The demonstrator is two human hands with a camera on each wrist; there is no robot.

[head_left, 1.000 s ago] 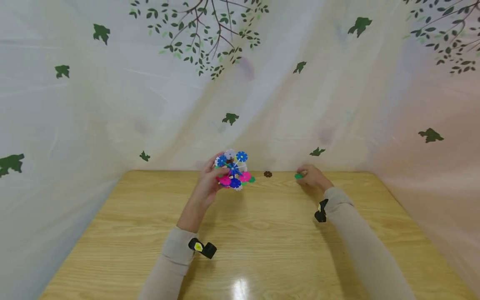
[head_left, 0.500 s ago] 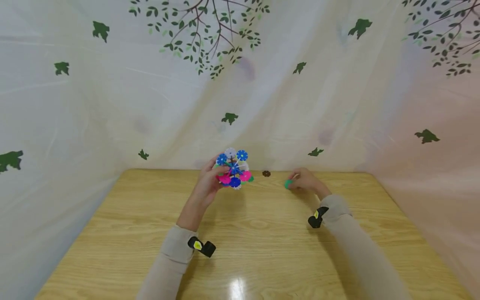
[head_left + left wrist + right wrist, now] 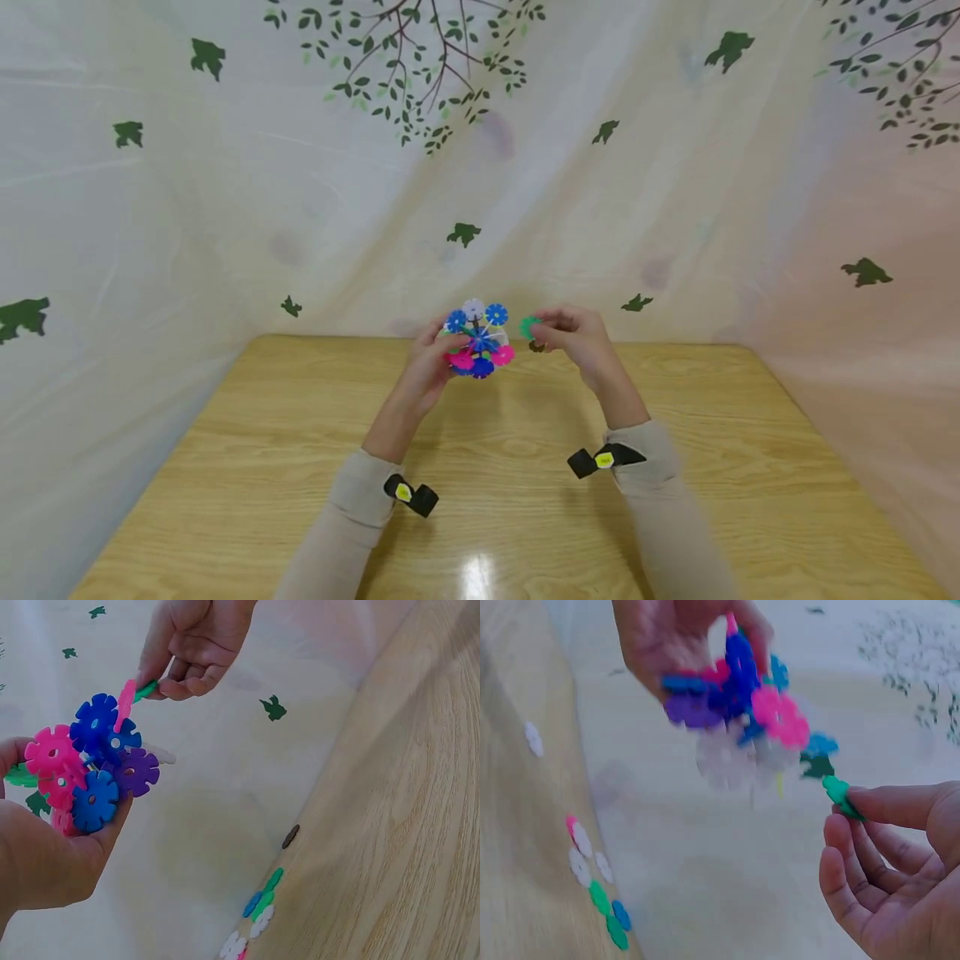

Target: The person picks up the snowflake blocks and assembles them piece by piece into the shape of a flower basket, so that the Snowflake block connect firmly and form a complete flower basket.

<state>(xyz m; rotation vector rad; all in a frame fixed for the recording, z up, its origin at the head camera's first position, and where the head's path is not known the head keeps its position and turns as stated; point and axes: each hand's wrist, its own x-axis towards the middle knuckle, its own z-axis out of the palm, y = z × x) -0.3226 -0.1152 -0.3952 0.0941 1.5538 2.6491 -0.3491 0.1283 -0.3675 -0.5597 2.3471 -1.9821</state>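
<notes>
My left hand (image 3: 424, 372) grips a ball-like cluster of notched snowflake discs (image 3: 482, 342), raised above the table's back edge. Blue, pink, purple, white and green discs are fitted together in it; the palm and fingers hide part of one side. My right hand (image 3: 591, 348) pinches a single green snowflake disc (image 3: 842, 796) between thumb and fingers. In the head view this disc is just right of the cluster. A gap separates the two in the right wrist view, where the cluster is blurred. Partly behind the right fingers shows a brown disc (image 3: 536, 347).
Loose white discs (image 3: 580, 866), green discs (image 3: 607, 915), a blue disc (image 3: 621, 916) and a pink one lie along the wooden table's (image 3: 495, 467) back edge. Behind it hangs a pale curtain (image 3: 360, 208) printed with leaves. Both wrists wear black cameras.
My right hand has lifted the green disc from the table's back right and brought it left, close to the cluster. The left hand has stayed almost in place, still gripping the cluster.
</notes>
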